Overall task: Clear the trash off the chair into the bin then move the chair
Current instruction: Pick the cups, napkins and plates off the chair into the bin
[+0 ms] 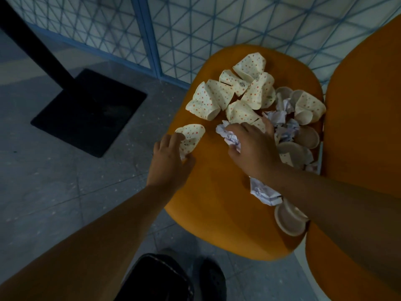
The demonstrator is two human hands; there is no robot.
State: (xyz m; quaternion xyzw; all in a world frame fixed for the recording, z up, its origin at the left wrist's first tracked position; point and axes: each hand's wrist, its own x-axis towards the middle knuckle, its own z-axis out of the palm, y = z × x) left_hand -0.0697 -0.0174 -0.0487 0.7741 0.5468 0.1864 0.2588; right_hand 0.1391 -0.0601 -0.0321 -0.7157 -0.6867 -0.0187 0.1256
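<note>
An orange chair seat (217,205) is littered with trash. Several crushed dotted paper cups (236,92) lie across its far half. Crumpled white paper balls (280,118) and beige round lids (288,220) crowd the right side by the backrest (364,127). My left hand (169,164) grips one flattened dotted cup (193,133) at the seat's left edge. My right hand (253,146) lies over the middle of the pile, fingers curled on a crumpled white paper (230,135). Another paper wad (262,192) lies under my right wrist. No bin is in view.
A black square stand base (91,111) with a slanted black post sits on the grey tiled floor to the left. A blue-framed patterned partition (152,29) runs behind the chair. My dark shoes (212,281) are at the bottom, close to the seat's front edge.
</note>
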